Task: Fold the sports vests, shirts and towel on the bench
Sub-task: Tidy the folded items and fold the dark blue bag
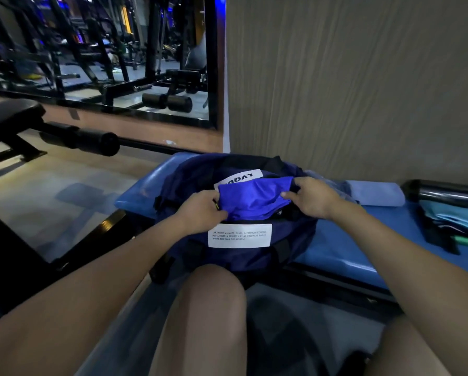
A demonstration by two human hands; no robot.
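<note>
A navy duffel bag [227,256] with white label patches sits on the blue padded bench [333,248] in front of my knees. A bright blue garment [252,199] lies folded in the bag's open top. My left hand [200,210] grips its left edge. My right hand [311,196] pinches its upper right corner. A pale blue folded towel [374,192] lies on the bench behind the bag, against the wall. Teal and black clothes [452,221] lie at the bench's right end.
A dark metal bottle [444,191] lies by the wall at the right. A wall mirror [100,55] shows gym machines. A black weight bench with roller pads [91,139] stands on the floor to the left. The wood-look wall rises directly behind the bench.
</note>
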